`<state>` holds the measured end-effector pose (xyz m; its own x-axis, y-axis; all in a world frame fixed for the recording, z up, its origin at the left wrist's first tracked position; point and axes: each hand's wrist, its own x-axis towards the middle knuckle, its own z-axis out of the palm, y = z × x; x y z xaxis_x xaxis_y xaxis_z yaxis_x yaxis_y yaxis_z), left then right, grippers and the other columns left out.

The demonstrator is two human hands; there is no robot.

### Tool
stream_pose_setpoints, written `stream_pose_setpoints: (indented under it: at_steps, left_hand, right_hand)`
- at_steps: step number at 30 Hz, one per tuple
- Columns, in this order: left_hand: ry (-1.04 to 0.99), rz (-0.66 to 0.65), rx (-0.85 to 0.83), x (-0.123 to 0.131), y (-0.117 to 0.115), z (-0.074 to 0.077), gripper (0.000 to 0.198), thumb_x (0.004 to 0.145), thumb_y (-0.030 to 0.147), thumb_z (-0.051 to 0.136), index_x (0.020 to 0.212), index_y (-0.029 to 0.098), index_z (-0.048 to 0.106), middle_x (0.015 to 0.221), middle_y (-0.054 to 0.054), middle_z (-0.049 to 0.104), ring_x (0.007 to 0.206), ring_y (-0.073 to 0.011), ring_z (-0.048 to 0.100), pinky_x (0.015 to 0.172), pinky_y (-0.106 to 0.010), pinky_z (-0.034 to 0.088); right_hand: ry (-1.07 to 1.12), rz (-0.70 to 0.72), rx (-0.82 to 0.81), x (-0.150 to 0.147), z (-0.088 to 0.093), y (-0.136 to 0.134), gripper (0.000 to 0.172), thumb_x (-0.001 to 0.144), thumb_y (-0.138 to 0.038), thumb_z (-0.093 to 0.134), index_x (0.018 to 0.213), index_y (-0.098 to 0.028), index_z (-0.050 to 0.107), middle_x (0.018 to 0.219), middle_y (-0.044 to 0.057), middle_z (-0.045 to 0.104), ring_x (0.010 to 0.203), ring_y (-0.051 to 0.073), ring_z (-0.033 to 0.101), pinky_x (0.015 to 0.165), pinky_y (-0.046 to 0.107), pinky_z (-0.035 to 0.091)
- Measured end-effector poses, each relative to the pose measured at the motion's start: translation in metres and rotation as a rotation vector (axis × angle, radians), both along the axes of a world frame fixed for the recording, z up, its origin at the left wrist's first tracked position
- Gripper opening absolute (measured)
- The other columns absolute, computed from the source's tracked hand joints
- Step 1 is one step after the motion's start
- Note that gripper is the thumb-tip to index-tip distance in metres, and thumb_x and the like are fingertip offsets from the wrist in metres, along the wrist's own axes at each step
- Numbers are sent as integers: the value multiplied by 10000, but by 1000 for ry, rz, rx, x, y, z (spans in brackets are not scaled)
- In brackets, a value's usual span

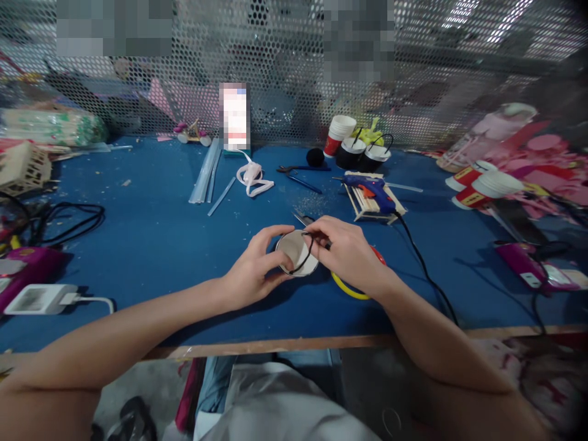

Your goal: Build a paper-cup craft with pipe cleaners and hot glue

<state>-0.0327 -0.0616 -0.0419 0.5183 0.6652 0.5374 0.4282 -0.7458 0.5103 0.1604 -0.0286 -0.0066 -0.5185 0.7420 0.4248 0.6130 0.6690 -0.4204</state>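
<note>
A paper cup [299,244], its open mouth facing me, is held between my hands above the blue table [160,245]. My left hand [257,263] grips its left side, with the thumb inside the rim. A thin black cord [309,254] curves across the mouth. My right hand [342,248] pinches at the right rim, where the cord's upper end is; the exact grip is partly hidden by the fingers. Scissors with a yellow and red handle [351,289] lie partly beneath my right hand, and a metal blade [301,218] shows just beyond the cup.
A blue glue gun [374,191] rests on a small wooden stand, its black cable running to the front edge. Behind are pliers [303,177], a black ball [315,157], stacked cups [340,131], black cups with cord handles [351,153], glue sticks [206,174] and a phone [235,116].
</note>
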Motion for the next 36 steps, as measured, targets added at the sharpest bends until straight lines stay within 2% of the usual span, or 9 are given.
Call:
stream_pose_setpoints:
  at_steps: [6,10,14,17,20,25,27,31,36]
  left_hand:
    - [-13,-11,-19,0,0,2,25,776,185,561,768,165,549,1252,-123,388,1167,-232,416,936,-424,393]
    - [-70,-41,-81,-3,5,6,71,761,216,586,754,162,541,1235,-125,411,1164,-235,417,939,-428,393]
    - [-255,-69,-283,-8,15,6,244,710,258,651,880,173,498,1213,-133,441,1147,-224,446,952,-423,383]
    - [-435,-155,-475,-10,22,1,360,685,236,677,949,184,438,1226,-126,442,1120,-194,473,927,-365,400]
    - [-497,-228,-602,-10,25,-1,386,664,217,696,935,182,422,1216,-119,456,1086,-176,490,899,-331,406]
    - [-470,-302,-724,-6,20,2,389,657,207,699,949,173,445,1128,-93,497,980,-149,518,841,-295,422]
    - [-457,-342,-794,-4,17,4,413,652,205,702,976,177,448,1073,-73,516,933,-138,527,811,-283,429]
    - [-465,-417,-969,0,12,8,443,653,204,698,1015,176,444,979,-46,541,879,-130,539,772,-276,430]
    - [-503,-424,-1115,1,11,9,482,634,229,714,1034,158,455,937,-42,550,829,-125,546,730,-265,421]
  right_hand:
    - [-18,4,17,0,2,-1,90,805,-136,481,786,-163,565,732,44,580,646,131,526,590,257,408]
    - [0,11,-37,1,3,-1,90,817,-220,515,850,-169,582,783,49,589,698,143,540,626,270,422]
    - [138,8,-172,3,2,1,290,797,-350,562,1030,-177,557,947,73,602,780,156,566,654,272,460]
    - [260,-17,-224,4,1,4,321,831,-374,509,1077,-170,529,979,84,605,801,151,579,672,273,481]
    - [294,5,-120,4,3,4,275,838,-357,502,1044,-180,546,999,90,599,849,161,573,723,299,482]
    - [250,163,6,3,10,0,223,851,-299,487,1046,-216,557,1090,83,591,1058,201,516,888,379,423]
    - [226,220,-33,2,11,-1,194,861,-287,473,1019,-218,562,1056,73,605,1033,188,525,894,375,414]
    - [204,280,-146,0,9,-4,137,870,-281,462,881,-202,573,864,45,607,853,142,544,783,303,440]
    - [194,312,-221,-1,8,-5,133,848,-274,501,760,-182,540,760,18,563,752,116,507,741,278,417]
